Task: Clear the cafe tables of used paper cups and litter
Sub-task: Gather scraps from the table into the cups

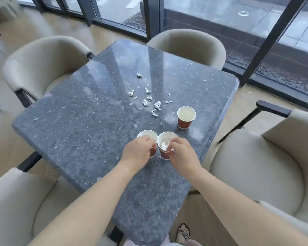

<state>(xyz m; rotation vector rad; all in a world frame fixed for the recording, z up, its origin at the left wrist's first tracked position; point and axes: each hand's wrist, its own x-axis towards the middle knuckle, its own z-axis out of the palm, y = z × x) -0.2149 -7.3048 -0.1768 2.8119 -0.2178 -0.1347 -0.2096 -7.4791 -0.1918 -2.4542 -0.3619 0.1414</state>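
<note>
The left hand (138, 150) grips one paper cup (148, 136) by its near side, fingers curled over the rim. The right hand (182, 153) pinches the rim of a second cup (165, 137), which stands just beside the first, the two rims almost touching. A crumpled tissue wad (164, 145) already sits inside this second cup, which seems to be nested in another, so some gathering looks done.

Both cups stand on the worktop (78, 125) near its 5 o'clock edge. A third cup (185, 119) stands untouched at 1 o'clock from the hands. At 12 o'clock, well apart, torn paper scraps (157, 104) lie scattered across the middle. The job reads as early – the cups need stacking and the scraps are uncollected.
</note>
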